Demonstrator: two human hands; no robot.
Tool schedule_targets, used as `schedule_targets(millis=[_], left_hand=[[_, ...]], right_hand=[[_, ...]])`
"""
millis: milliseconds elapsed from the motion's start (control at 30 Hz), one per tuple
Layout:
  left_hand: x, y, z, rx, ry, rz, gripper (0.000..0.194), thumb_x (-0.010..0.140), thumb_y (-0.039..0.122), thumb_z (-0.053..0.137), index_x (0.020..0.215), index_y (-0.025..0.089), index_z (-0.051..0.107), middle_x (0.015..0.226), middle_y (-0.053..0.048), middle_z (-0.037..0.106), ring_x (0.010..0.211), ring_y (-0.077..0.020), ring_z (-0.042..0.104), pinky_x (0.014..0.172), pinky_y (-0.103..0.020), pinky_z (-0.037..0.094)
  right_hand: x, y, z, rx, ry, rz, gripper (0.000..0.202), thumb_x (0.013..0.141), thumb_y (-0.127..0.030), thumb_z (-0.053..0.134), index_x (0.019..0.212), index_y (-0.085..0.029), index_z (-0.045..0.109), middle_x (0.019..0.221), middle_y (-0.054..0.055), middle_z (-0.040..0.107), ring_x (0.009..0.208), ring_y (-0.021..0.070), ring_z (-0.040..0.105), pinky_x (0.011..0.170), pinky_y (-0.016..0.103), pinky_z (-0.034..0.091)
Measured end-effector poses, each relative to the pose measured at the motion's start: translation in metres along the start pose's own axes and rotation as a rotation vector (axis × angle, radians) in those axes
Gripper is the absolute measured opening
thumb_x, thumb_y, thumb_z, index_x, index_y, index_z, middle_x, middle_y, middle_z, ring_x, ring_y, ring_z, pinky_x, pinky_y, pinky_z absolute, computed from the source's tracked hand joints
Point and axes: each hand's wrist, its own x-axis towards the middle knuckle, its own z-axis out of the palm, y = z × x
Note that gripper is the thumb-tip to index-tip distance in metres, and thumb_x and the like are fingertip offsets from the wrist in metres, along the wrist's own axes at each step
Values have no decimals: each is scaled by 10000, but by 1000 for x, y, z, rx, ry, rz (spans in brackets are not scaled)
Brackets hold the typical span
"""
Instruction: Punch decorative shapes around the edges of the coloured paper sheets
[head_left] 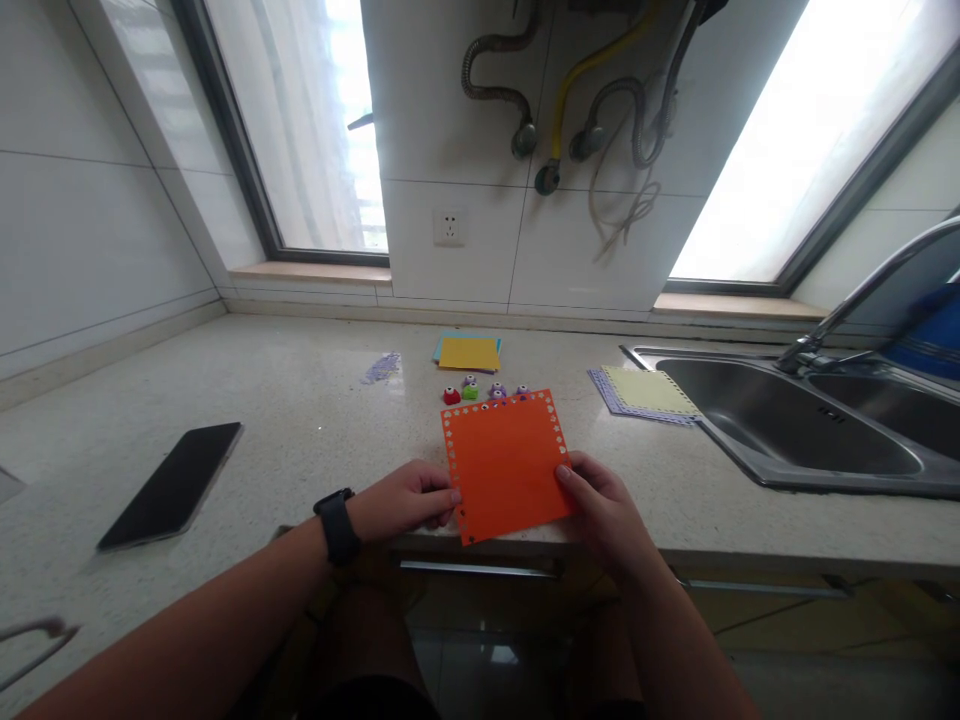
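Observation:
An orange sheet of paper (510, 465) with small shapes punched along its left, top and right edges is held up between my two hands over the counter's front edge. My left hand (424, 495) pinches its left edge near the lower corner. On the right edge, my right hand (596, 490) grips it with the thumb on top. Just behind the sheet stand several small craft punches, among them a red one (451, 396), a green one (470, 392) and a purple one (497, 391). The sheet partly hides some of them.
Yellow and blue paper (469, 353) lies behind the punches. A stack of punched pale-yellow and purple sheets (649, 392) rests by the sink (750, 415). To the left are a dark tablet (171, 485) and a scatter of purple bits (382, 368).

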Motion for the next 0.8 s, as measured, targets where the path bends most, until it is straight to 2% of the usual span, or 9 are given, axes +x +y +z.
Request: schedule_targets(millis=[333,533,800], left_hand=[[1,-5,1,25,-15,33,407,891,504,581,644,180,572,601,19,510,579,-131,433,595,-271,351],[1,-10,1,18,-6,32,410,901,488,596,647,166,603,609,15,528,580,-125,427,575,-255,334],[1,-11,4,-22,-11,28,371,898,492,616,769,150,683,671,-17,629,618,-139,528,601,-254,395]], right_hand=[[1,2,1,58,21,-1,205,833,-438,755,927,-256,744,1030,47,761,964,259,696,903,401,541],[1,1,1,57,19,-5,219,832,-451,752,928,-255,743,1028,55,757,957,268,695,897,417,542],[-2,-1,2,63,-28,10,190,841,-423,750,910,-246,743,950,36,745,869,228,682,805,352,538]])
